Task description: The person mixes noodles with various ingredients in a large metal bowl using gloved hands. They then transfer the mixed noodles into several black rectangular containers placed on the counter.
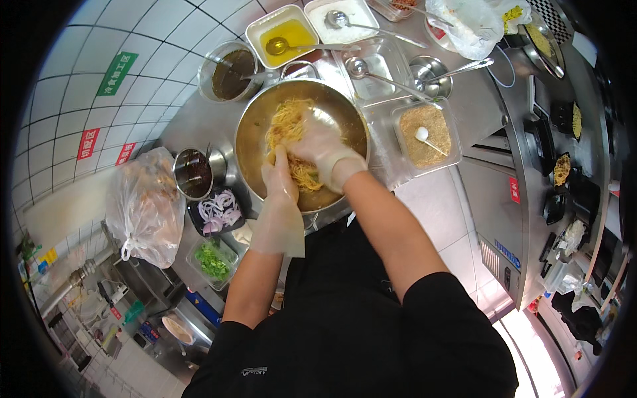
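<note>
A wide stainless steel bowl (302, 144) with a loop handle holds yellow noodles (291, 122) coated in bits of sauce. Both hands wear loose translucent gloves and are inside this bowl. The fingers of my left hand (279, 174) grip some noodles near the bowl's middle. My right hand (318, 144) is blurred; it lies over the noodles to the right of my left hand, and its fingertips are hard to make out, so I cannot tell whether it holds any.
Tubs of yellow oil (288, 40), white powder (343, 20) and dark liquid (234, 74) stand behind. Ground seasoning (425, 137) sits to the right. On the left are a dark sauce pot (193, 174), sliced onion (216, 211), chopped greens (213, 261) and a tied plastic bag (149, 209).
</note>
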`<action>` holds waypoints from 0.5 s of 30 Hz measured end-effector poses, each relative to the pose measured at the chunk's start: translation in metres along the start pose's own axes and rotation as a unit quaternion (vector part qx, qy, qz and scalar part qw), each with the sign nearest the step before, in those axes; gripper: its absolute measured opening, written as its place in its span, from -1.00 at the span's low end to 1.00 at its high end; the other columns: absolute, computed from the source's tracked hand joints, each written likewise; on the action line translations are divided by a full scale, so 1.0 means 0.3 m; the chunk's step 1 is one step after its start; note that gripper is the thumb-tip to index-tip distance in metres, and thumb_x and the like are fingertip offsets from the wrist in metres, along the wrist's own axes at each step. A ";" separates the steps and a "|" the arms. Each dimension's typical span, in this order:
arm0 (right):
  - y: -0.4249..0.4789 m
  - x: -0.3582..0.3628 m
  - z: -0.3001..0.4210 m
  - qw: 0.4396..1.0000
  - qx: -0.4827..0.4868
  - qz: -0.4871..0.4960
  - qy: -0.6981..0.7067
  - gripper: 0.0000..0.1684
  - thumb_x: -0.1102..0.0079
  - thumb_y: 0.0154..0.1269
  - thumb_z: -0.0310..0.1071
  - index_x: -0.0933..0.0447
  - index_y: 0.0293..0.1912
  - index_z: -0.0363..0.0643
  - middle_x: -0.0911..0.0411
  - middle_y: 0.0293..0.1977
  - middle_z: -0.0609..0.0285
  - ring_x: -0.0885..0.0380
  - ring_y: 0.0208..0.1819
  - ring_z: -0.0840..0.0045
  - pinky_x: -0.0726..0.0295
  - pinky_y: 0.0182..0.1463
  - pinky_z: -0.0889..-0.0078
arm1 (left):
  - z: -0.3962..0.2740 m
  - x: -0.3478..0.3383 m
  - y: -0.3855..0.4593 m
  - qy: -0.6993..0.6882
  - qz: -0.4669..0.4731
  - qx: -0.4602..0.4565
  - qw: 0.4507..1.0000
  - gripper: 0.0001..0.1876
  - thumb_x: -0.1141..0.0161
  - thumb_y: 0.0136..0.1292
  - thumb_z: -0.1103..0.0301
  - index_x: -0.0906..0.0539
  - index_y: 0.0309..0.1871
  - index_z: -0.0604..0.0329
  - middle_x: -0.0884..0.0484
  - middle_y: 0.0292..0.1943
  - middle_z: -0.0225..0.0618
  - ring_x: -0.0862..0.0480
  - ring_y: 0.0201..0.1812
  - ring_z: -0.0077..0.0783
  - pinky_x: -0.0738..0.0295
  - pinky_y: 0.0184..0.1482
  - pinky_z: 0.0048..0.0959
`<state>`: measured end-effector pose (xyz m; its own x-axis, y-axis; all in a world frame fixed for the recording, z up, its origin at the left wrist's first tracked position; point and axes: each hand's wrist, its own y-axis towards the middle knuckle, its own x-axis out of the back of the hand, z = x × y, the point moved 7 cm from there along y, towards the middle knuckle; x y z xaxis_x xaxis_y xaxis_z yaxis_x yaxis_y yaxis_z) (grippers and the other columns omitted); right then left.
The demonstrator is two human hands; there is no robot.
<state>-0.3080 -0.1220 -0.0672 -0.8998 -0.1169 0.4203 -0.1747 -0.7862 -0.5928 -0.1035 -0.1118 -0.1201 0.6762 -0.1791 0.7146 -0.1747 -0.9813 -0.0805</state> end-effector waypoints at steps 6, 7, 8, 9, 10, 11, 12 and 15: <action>-0.143 0.030 -0.031 0.998 0.031 -0.043 -0.013 0.43 -0.70 0.36 0.12 -0.03 0.94 -0.03 -0.44 0.70 -0.39 -0.43 0.74 -0.23 -0.47 0.80 -0.07 | 0.083 0.022 0.069 -0.435 -0.014 0.203 0.877 -0.34 -0.29 0.83 0.09 -0.49 0.75 0.37 -0.64 0.61 -0.05 -0.70 0.50 -0.17 -0.69 0.50 -0.18; -0.155 0.044 -0.066 0.993 0.027 -0.096 -0.062 0.43 -0.71 0.35 0.09 -0.03 0.94 -0.02 -0.43 0.69 -0.40 -0.42 0.73 -0.26 -0.46 0.80 -0.08 | 0.053 -0.009 0.064 -0.454 -0.003 0.209 0.866 -0.34 -0.29 0.83 0.09 -0.49 0.75 0.35 -0.67 0.57 -0.06 -0.72 0.47 -0.16 -0.70 0.48 -0.19; -0.142 -0.019 -0.106 0.998 -0.033 -0.059 -0.020 0.51 -0.70 0.37 0.03 0.14 0.97 -0.02 -0.33 0.73 -0.43 -0.34 0.78 -0.23 -0.36 0.85 -0.08 | 0.017 -0.052 0.047 -0.472 0.008 0.214 0.855 -0.34 -0.29 0.83 0.08 -0.49 0.75 0.33 -0.70 0.54 -0.07 -0.74 0.44 -0.16 -0.71 0.47 -0.19; -0.126 -0.068 -0.123 0.998 -0.028 -0.061 0.009 0.51 -0.72 0.35 0.02 0.12 0.96 -0.06 -0.35 0.72 -0.43 -0.34 0.77 -0.27 -0.38 0.84 -0.09 | -0.020 -0.087 0.040 -0.489 0.025 0.220 0.844 -0.34 -0.29 0.83 0.08 -0.48 0.76 0.31 -0.73 0.50 -0.08 -0.76 0.41 -0.15 -0.72 0.45 -0.20; -0.105 -0.107 -0.143 0.997 -0.025 -0.067 0.038 0.52 -0.74 0.32 0.01 0.09 0.94 -0.09 -0.37 0.70 -0.44 -0.35 0.76 -0.31 -0.40 0.83 -0.09 | -0.050 -0.104 0.055 -0.491 0.069 0.225 0.839 -0.31 -0.29 0.82 0.04 -0.46 0.78 0.29 -0.69 0.54 -0.05 -0.73 0.45 -0.12 -0.68 0.49 -0.18; -0.092 -0.125 -0.150 0.995 -0.015 -0.069 0.067 0.52 -0.77 0.30 0.00 0.06 0.93 -0.12 -0.38 0.69 -0.45 -0.35 0.75 -0.35 -0.42 0.82 -0.10 | -0.065 -0.085 0.081 -0.491 0.105 0.229 0.834 -0.27 -0.28 0.82 0.00 -0.43 0.81 0.27 -0.66 0.58 -0.03 -0.70 0.49 -0.10 -0.65 0.52 -0.17; -0.125 -0.097 -0.129 0.991 0.014 -0.053 0.121 0.54 -0.78 0.29 -0.04 0.11 0.94 -0.10 -0.37 0.69 -0.45 -0.32 0.76 -0.35 -0.41 0.82 -0.11 | -0.054 -0.041 0.093 -0.490 0.129 0.237 0.829 -0.24 -0.27 0.82 -0.04 -0.40 0.83 0.25 -0.62 0.62 0.00 -0.67 0.53 -0.07 -0.62 0.56 -0.15; -0.160 -0.035 -0.150 0.993 0.005 -0.117 -0.009 0.52 -0.76 0.30 -0.10 0.10 0.94 -0.07 -0.37 0.69 -0.45 -0.31 0.77 -0.36 -0.39 0.83 -0.12 | -0.046 -0.028 0.087 -0.398 0.126 0.269 0.868 -0.33 -0.23 0.84 -0.02 -0.48 0.76 0.25 -0.61 0.64 0.00 -0.69 0.52 -0.10 -0.65 0.52 -0.14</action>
<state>-0.3081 -0.0557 -0.0739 -0.8272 0.0590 0.5587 -0.3744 -0.7994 -0.4699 -0.1236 -0.1348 -0.1186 0.9827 -0.1748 -0.0620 -0.1743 -0.7556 -0.6314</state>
